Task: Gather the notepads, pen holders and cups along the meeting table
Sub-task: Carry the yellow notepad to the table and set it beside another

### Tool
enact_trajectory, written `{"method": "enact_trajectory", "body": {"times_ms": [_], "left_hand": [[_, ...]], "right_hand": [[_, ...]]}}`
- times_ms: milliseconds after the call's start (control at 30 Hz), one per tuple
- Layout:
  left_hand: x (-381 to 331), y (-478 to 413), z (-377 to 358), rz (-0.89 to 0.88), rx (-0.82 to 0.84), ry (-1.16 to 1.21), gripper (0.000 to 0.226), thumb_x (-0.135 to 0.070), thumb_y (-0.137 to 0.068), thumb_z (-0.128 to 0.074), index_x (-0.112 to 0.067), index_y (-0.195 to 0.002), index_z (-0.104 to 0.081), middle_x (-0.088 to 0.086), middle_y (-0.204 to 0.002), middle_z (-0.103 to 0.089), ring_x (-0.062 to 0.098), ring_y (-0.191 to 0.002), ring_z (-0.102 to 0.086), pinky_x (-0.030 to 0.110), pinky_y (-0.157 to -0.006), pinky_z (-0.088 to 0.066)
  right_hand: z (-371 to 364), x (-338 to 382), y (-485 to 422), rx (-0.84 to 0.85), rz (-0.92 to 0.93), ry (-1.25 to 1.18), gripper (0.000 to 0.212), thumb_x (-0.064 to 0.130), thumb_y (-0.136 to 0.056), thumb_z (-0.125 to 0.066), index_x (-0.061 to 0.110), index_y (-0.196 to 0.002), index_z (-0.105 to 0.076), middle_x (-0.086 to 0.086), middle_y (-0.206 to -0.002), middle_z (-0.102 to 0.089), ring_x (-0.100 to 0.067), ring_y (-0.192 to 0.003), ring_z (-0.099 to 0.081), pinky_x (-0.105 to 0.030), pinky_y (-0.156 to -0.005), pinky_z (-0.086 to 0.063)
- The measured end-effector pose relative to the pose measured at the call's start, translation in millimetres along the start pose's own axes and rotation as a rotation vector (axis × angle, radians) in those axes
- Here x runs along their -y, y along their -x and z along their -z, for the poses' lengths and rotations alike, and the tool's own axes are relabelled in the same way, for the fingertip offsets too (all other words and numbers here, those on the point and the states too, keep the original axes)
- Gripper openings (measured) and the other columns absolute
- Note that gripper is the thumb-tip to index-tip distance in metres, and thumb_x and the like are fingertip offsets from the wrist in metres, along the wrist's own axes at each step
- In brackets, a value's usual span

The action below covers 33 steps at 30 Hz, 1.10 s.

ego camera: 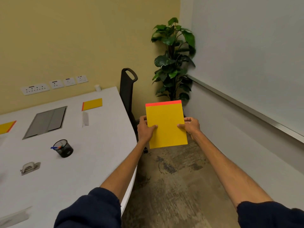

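Observation:
I hold a yellow notepad with a red top strip in the air, past the white meeting table's right edge and above the floor. My left hand grips its left side and my right hand grips its right side, thumbs on the cover. A second yellow notepad lies flat near the table's far end. A third one shows partly at the left edge. A black mesh pen holder with pens stands on the table. A small white cup sits at the far corner.
A grey cable hatch is set into the tabletop, and a hole punch lies nearer me. A black chair stands at the table's far right side. A potted plant fills the corner; a whiteboard lines the right wall.

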<state>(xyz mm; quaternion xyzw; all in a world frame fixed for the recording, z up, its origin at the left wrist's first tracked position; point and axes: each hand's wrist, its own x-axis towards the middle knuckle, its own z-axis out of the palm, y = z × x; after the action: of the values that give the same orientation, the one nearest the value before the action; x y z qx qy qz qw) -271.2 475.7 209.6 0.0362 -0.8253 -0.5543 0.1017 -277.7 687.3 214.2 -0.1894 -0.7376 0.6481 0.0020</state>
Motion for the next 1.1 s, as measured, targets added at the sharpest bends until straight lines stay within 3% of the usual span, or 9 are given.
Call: {"method": "enact_trajectory", "body": {"times_ms": [133,433,733,900,1100], "left_hand": [[-9.7,-32.7,-31.4,-0.028,0.017,-0.036,0.058,-0.014,-0.081,-0.078,-0.007,-0.129,-0.045,0.012,-0.129,-0.059,0.025,-0.114,-0.058,0.033,-0.090,-0.046],[-2.9,-153.8,-106.8,-0.006,0.010,-0.019,0.059,-0.018,-0.079,-0.080,-0.009,-0.128,-0.049,0.012,-0.124,-0.062,0.027,-0.113,-0.059,0.048,-0.098,-0.050],[-15.5,-306.0,-151.0,0.013,-0.030,-0.051,0.063,-0.021,-0.079,-0.080,-0.007,-0.132,-0.048,0.011,-0.120,-0.059,0.023,-0.107,-0.056,0.039,-0.091,-0.049],[-15.5,-364.7,-155.1,0.064,-0.095,-0.039,0.060,-0.019,-0.080,-0.079,-0.008,-0.130,-0.050,0.010,-0.120,-0.060,0.019,-0.105,-0.056,0.032,-0.087,-0.046],[-8.1,-449.1,-148.3,0.068,-0.130,-0.082,0.063,-0.019,-0.081,-0.078,-0.006,-0.134,-0.048,0.012,-0.126,-0.061,0.025,-0.115,-0.059,0.037,-0.095,-0.048]], "right_hand": [[16.9,1.3,-41.8,-0.004,-0.021,-0.018,0.047,0.005,-0.079,-0.079,0.003,-0.121,-0.058,-0.017,-0.125,-0.064,-0.033,-0.111,-0.064,-0.048,-0.097,-0.053],[23.8,21.7,-188.4,-0.016,-0.052,0.053,0.042,0.007,-0.080,-0.079,0.003,-0.117,-0.060,-0.019,-0.124,-0.065,-0.034,-0.111,-0.064,-0.049,-0.098,-0.053],[5.8,79.3,-341.5,-0.003,0.014,0.169,0.038,0.013,-0.081,-0.079,0.006,-0.113,-0.060,-0.016,-0.120,-0.066,-0.032,-0.108,-0.065,-0.048,-0.096,-0.054],[-28.3,101.6,-403.7,0.020,0.060,0.197,0.035,0.012,-0.082,-0.078,0.005,-0.111,-0.061,-0.015,-0.120,-0.066,-0.026,-0.102,-0.063,-0.039,-0.089,-0.054],[-73.3,130.9,-483.0,0.092,0.044,0.164,0.040,0.012,-0.080,-0.080,0.008,-0.115,-0.061,-0.012,-0.115,-0.068,-0.026,-0.101,-0.066,-0.044,-0.091,-0.056]]}}
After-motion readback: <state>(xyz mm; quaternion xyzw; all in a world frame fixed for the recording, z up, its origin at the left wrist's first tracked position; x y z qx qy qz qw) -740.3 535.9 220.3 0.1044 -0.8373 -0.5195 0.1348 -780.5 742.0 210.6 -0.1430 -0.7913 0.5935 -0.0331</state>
